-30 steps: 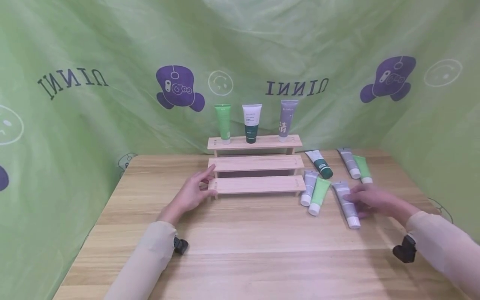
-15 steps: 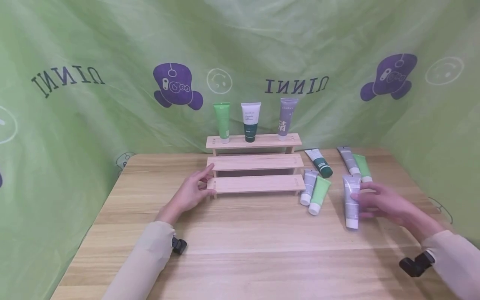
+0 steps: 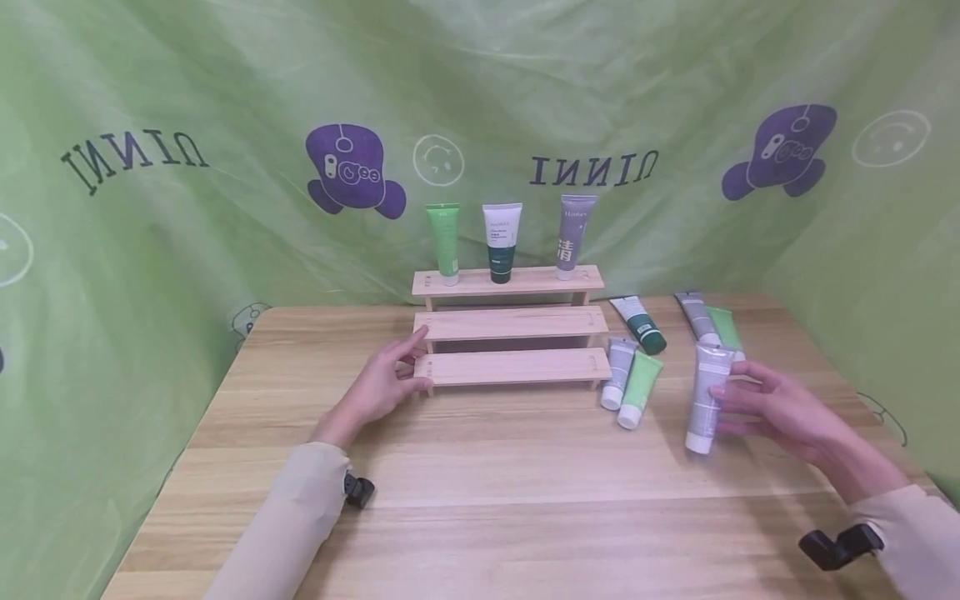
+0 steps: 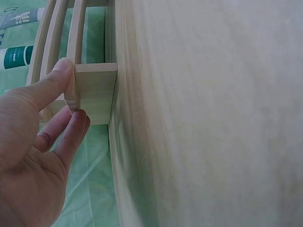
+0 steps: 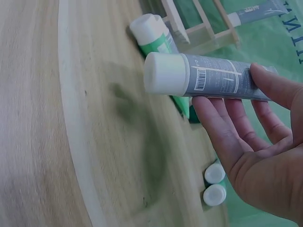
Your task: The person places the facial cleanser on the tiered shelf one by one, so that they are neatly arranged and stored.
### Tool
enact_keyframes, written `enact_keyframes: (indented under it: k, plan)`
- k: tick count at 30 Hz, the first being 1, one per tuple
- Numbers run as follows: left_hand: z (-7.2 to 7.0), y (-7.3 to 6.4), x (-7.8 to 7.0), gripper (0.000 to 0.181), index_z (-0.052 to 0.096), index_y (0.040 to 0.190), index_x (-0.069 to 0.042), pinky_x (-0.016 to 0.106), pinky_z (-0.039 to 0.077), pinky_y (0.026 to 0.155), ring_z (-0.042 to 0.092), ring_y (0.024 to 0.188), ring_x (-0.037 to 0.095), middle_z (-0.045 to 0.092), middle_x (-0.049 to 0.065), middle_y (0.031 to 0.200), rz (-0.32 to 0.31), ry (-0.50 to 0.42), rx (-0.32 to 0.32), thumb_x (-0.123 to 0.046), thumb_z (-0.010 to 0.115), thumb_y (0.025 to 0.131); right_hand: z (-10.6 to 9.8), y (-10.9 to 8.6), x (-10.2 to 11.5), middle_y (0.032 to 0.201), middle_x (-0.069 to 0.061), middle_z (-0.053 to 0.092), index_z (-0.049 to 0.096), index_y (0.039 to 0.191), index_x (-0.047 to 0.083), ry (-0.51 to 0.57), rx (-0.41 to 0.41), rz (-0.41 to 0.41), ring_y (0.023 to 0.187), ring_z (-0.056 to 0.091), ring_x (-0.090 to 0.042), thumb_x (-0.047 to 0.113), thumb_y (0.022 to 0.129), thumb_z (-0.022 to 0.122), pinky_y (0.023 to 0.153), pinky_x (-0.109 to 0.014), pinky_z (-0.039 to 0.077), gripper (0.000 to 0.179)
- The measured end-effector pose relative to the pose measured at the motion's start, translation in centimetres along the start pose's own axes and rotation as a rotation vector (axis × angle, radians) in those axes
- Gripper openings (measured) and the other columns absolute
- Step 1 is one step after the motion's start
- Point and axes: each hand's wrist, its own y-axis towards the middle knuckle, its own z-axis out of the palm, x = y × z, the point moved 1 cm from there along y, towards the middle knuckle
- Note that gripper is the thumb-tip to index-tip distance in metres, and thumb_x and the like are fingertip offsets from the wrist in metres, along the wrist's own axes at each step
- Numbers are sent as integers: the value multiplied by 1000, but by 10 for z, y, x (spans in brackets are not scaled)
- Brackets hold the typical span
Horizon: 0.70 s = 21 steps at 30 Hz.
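My left hand grips the left end of a three-step wooden rack; in the left wrist view the thumb and fingers pinch the end of its lowest board. On the right, my right hand holds a grey-purple squeeze tube with its white cap down. The right wrist view shows that tube between thumb and fingers, raised over the table with a shadow below. On the top step stand a green tube, a white and dark-green tube and a purple tube, all caps down.
Right of the rack lie a purple tube, a light-green tube and a white and green tube. Farther right a grey tube overlaps another green tube. A green printed curtain hangs behind the wooden table.
My right hand has lifted the grey-purple tube from the table and turned it more upright, shifting slightly right. The left hand keeps its place on the rack.
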Motion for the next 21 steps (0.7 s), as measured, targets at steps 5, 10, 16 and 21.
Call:
enact_keyframes:
  k: [5, 10, 16, 21]
  plan:
    - [0, 0, -1, 92, 36, 157, -15, 29, 55, 98, 57, 113, 31, 62, 16, 123, 4, -10, -1, -1, 83, 79, 11, 1, 5, 112, -7, 66, 50, 124, 15, 14, -2, -59, 101, 69, -25, -3, 102, 51, 89, -42, 61, 29]
    - [0, 0, -2, 92, 37, 156, -14, 31, 55, 99, 57, 112, 31, 62, 17, 122, 13, -12, -6, 0, 83, 79, 27, 5, 10, 111, -3, 66, 51, 123, 13, -52, -53, -119, 100, 68, -18, -3, 100, 56, 86, -39, 62, 28]
    - [0, 1, -2, 91, 38, 156, -14, 30, 56, 98, 57, 112, 30, 62, 16, 121, 15, 3, -13, 0, 84, 79, 47, 11, 15, 114, -1, 62, 48, 125, 10, -89, -93, -150, 101, 66, -14, 0, 99, 61, 85, -39, 63, 31]
    - [0, 0, -1, 91, 38, 156, -14, 30, 56, 98, 58, 111, 30, 63, 16, 120, 19, 6, -15, -1, 84, 79, 62, 18, 18, 112, -2, 64, 48, 124, 6, -135, -108, -170, 101, 66, -13, 3, 98, 64, 84, -39, 63, 30]
